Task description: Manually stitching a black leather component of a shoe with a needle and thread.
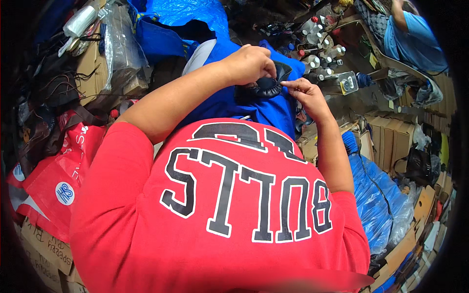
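A black piece with a rounded, gathered-looking rim (267,88) rests on blue cloth (215,100) over my lap. Its exact kind is not clear. Above its far left side is my left hand (250,64), with bent fingers pinched together and pointing down into the dark opening. Whatever those fingers grip, if anything, is hidden. On the other side, my right hand (309,97) has thumb and forefinger closed on the edge of the black piece.
Several plastic bottles (315,53) cluster beyond my right hand. A person in a light blue shirt (410,41) is at far right. Red bags (53,183) lie at left, flattened cardboard (93,73) at far left, a blue plastic-wrapped bundle (369,190) and boxes (391,139) at right.
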A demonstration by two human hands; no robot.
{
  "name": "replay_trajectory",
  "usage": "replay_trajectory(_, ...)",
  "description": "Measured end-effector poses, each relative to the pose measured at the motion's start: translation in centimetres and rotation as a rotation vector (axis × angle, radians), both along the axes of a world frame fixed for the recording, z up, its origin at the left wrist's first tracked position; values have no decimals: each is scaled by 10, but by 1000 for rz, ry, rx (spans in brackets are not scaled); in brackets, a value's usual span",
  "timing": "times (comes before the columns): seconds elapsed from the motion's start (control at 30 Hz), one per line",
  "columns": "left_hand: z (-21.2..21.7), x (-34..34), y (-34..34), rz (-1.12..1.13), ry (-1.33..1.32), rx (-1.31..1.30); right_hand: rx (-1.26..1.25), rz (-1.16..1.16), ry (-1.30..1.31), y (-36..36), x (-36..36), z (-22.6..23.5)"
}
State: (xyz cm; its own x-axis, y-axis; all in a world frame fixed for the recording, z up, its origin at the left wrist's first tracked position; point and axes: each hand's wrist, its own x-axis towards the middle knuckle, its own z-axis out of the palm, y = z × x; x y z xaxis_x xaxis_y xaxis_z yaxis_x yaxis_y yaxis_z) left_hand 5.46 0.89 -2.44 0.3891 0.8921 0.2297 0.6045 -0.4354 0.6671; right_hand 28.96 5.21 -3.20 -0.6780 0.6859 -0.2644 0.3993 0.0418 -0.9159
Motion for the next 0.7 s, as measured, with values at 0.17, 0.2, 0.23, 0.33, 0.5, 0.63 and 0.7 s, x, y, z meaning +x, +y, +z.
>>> replay_trajectory(0.17,2,2,-3,17,19,-15,60,-14,-25,-2,0,3)
replay_trajectory(0.2,-1,4,-4,14,19,-17,43,2,-7,-1,2,-1)
replay_trajectory(0.23,-6,6,-4,17,-22,-32,45,0,-6,0,2,-5)
replay_trajectory(0.33,-16,12,-10,88,-149,-90,-24,-24,47,-3,2,-7)
replay_trajectory(0.5,-20,2,-21,218,-207,-5,-39,-130,88,-15,1,-4)
replay_trajectory(0.63,-18,3,-21,244,-262,-289,-253,-177,164,-12,-1,-7)
replay_trajectory(0.7,-17,6,-18,273,-411,-459,-292,-195,179,-11,-4,-6)
